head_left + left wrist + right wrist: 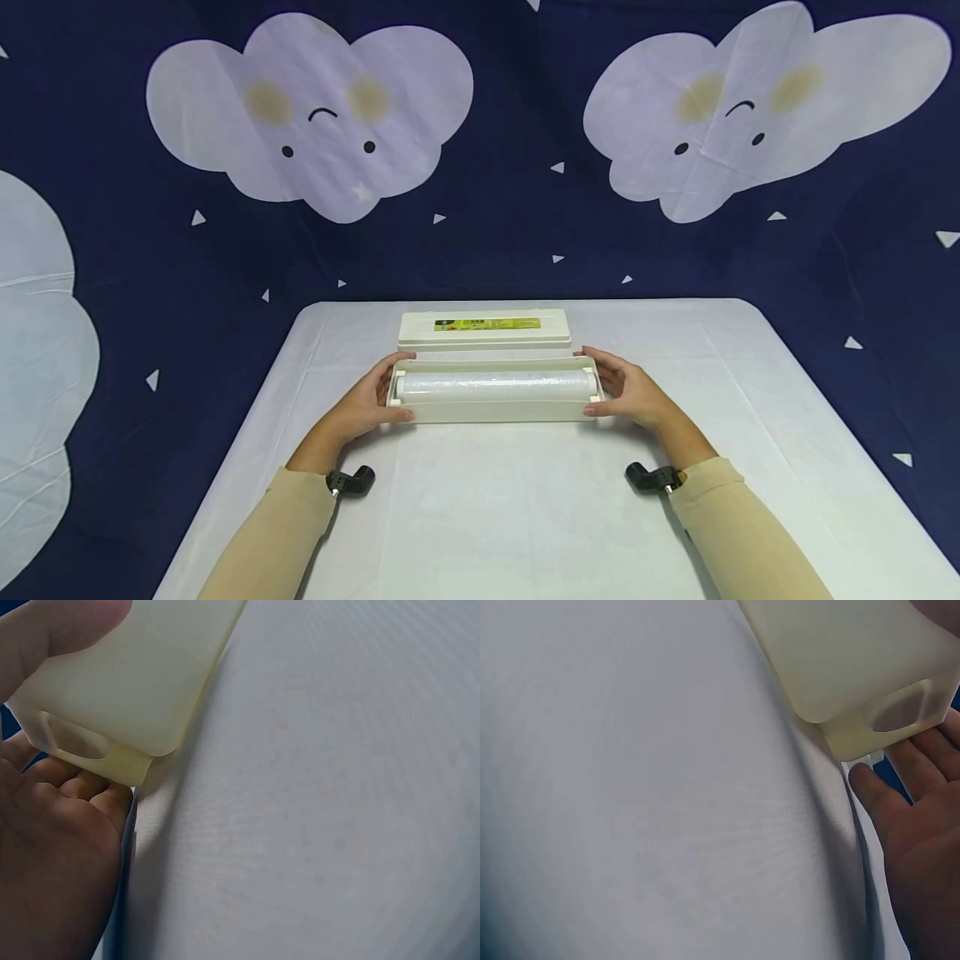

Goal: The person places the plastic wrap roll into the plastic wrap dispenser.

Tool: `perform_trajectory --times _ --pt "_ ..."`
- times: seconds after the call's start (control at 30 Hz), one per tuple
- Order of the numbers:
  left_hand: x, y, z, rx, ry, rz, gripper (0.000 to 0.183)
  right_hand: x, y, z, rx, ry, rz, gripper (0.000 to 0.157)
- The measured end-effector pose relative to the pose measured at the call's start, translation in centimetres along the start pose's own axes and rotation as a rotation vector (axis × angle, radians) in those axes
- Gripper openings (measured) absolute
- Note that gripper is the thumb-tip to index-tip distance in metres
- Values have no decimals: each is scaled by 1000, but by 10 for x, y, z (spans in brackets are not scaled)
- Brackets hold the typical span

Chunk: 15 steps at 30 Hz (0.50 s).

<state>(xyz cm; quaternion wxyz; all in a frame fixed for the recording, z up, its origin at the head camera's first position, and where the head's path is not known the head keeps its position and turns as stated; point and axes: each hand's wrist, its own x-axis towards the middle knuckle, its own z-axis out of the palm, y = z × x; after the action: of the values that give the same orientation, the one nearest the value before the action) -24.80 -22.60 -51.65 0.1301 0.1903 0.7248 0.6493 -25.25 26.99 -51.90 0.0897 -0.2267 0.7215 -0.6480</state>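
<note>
A long cream plastic wrap box (498, 412) lies crosswise in front of me with its top off. Inside it rests a roll of cling film (495, 385). My left hand (367, 400) grips the box's left end, thumb on the front wall and fingers round the end and back. At the other end, my right hand (630, 393) holds it the same way. In both wrist views the end wall of the box (112, 697) (847, 667) shows an oval cutout, with fingers close below it.
Just behind the box lies a cream lid (487, 338) with a green and yellow label. A white cloth covers the table (510, 508). A dark blue curtain (517, 125) with cloud prints hangs beyond the far edge.
</note>
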Motion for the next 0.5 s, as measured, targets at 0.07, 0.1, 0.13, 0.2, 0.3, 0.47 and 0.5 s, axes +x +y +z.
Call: perform_trajectory --times 0.07,0.1,0.13,0.2,0.3,0.47,0.5 --pt "0 0 0 -2 1 -3 110 0 0 1 -4 8 16 111" --pt "0 0 0 -2 1 -3 111 0 0 1 -7 13 24 111" --pt "0 1 0 -1 1 -4 110 0 0 1 -10 17 32 111" --pt "0 0 0 -1 1 -7 110 0 0 2 -15 26 49 111" --pt "1 -1 0 -1 -1 -7 110 1 1 2 -17 34 62 110" --pt "1 -2 -1 2 3 -8 110 1 2 2 -19 46 78 107" --pt "1 -1 -1 4 3 -9 110 1 2 2 -21 46 79 106"
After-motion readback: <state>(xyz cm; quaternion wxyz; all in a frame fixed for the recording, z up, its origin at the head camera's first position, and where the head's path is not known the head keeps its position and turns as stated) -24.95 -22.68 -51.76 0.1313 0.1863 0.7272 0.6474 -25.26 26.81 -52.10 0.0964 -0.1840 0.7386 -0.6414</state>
